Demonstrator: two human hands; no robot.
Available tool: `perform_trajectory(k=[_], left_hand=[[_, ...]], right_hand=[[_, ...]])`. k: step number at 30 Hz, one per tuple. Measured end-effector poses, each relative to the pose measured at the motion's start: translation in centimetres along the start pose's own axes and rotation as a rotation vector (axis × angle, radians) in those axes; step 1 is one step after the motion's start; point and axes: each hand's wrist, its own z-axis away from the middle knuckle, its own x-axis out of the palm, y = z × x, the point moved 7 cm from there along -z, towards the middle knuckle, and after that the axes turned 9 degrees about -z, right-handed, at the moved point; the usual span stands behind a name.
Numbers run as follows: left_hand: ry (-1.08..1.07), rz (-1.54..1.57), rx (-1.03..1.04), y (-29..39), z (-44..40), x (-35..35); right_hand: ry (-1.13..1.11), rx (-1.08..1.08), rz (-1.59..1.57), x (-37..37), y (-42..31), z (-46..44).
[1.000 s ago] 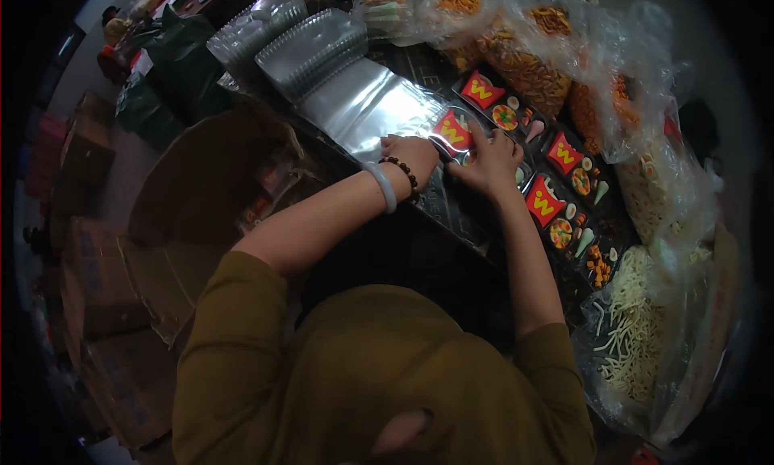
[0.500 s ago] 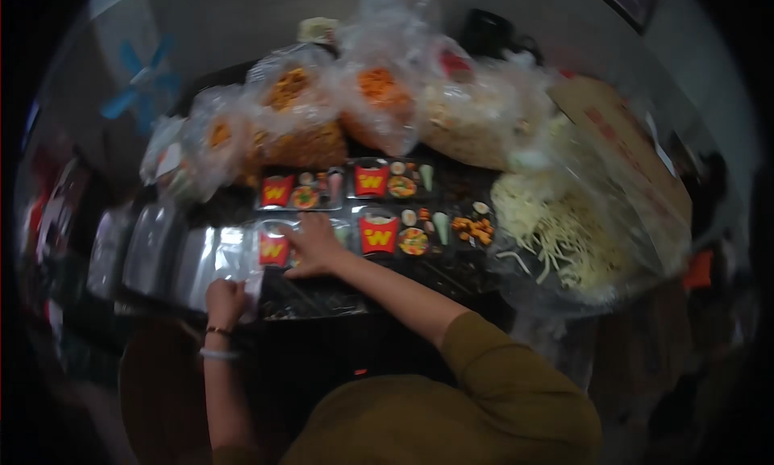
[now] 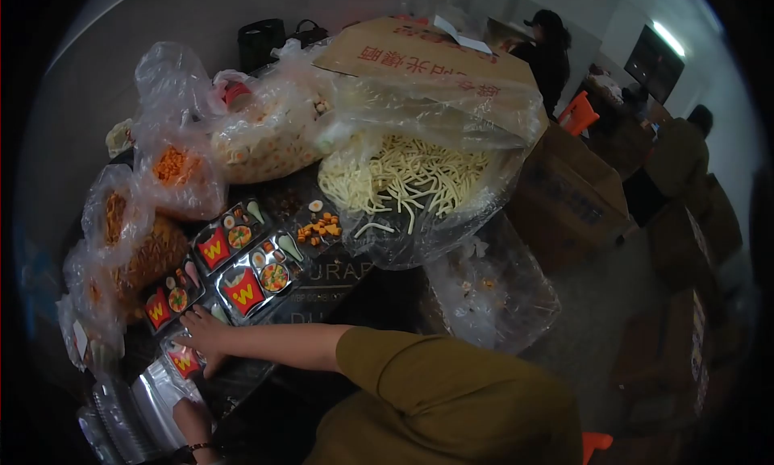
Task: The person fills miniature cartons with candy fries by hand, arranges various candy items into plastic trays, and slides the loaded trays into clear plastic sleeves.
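Observation:
My right hand (image 3: 207, 338) lies with fingers spread over a clear tray holding a red fries-shaped piece (image 3: 185, 360). Lower left, my left hand (image 3: 193, 422) is beside a stack of clear plastic trays (image 3: 121, 417) and a shiny clear sheet (image 3: 158, 392); its fingers are too dark and blurred to read. Just beyond my right hand are more filled trays, one with a red fries piece (image 3: 243, 292) and a round bowl-like piece (image 3: 275, 277). Small orange pieces (image 3: 319, 229) and an egg-like piece (image 3: 315, 205) sit on the dark table.
Clear bags of orange pieces (image 3: 175, 167) and mixed pieces (image 3: 266, 143) line the far side. An open bag holds pale strips (image 3: 427, 175), with a cardboard box (image 3: 435, 54) behind. Two people (image 3: 548, 54) (image 3: 681, 151) and an orange chair (image 3: 577, 114) are at the right.
The view has swung to the right, so the trays and my hands now appear lower left. The pale strips, cardboard and people have come into fuller view. My right hand remains over the tray.

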Motion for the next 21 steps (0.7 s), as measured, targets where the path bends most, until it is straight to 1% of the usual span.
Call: perform_trajectory(k=[2,3,4,5,6,7,8,9,10,11,12,13,14,16,17,19,20,21], left_hand=[[0.032,0.007,-0.006,-0.3,-0.3,0.3],[0.033,0.014,-0.004,-0.3,-0.6,0.4],[0.01,0.016,-0.005,-0.4,-0.7,0.4],[-0.034,0.016,-0.02,-0.8,-0.7,0.3],[-0.181,0.021,-0.023,-0.7,-0.8,-0.7],[-0.205,0.029,-0.032,-1.2,-0.8,-0.9],[-0.184,0.185,-0.083,-1.8,-0.6,-1.9],[-0.205,0.259,-0.121,-2.6,-0.6,-2.0],[-0.267,0.23,-0.138,-2.7,-0.5,-2.6],[-0.274,0.304,-0.15,-3.6,-0.3,-2.1],[-0.258,0.524,-0.159,-4.0,0.2,-1.8],[-0.265,0.592,-0.161,-4.1,0.6,-2.1],[-0.291,0.594,-0.213,-4.2,1.1,-2.4],[-0.293,0.687,-0.303,-4.7,1.5,-2.0],[-0.224,0.664,-0.313,-4.8,1.6,-1.9],[-0.212,0.696,-0.354,-4.6,1.9,-2.0],[-0.226,0.741,-0.425,-4.7,2.2,-1.8],[-0.243,0.787,-0.49,-4.7,2.4,-1.5]], right_hand=[[-0.036,0.03,-0.01,-0.2,-0.1,0.0],[0.044,0.007,0.006,0.6,0.5,-0.6],[0.014,0.021,0.025,0.2,0.1,-0.6],[-0.023,0.02,0.034,-0.6,-0.4,-0.6],[0.002,-0.014,0.099,-0.3,-0.4,-1.0],[0.004,-0.067,0.064,-0.2,-0.2,-1.4],[0.101,-0.071,0.1,-1.2,-1.0,-1.1],[0.178,-0.13,0.039,-1.5,-1.2,-1.6],[0.204,-0.128,0.061,-2.2,-2.0,-1.9],[0.171,-0.137,-0.023,-4.0,-3.4,-1.7],[0.26,-0.175,-0.02,-4.3,-3.5,-1.9],[0.262,-0.205,0.065,-5.7,-4.8,-1.6],[0.249,-0.189,0.109,-6.4,-5.5,-1.5],[0.243,-0.181,0.131,-7.5,-5.9,-1.1],[0.247,-0.187,0.107,-7.9,-5.9,-0.7],[0.225,-0.182,0.075,-8.0,-6.1,0.5],[0.264,-0.239,0.099,-7.9,-6.3,0.9],[0.24,-0.229,0.093,-7.7,-6.2,1.3]])
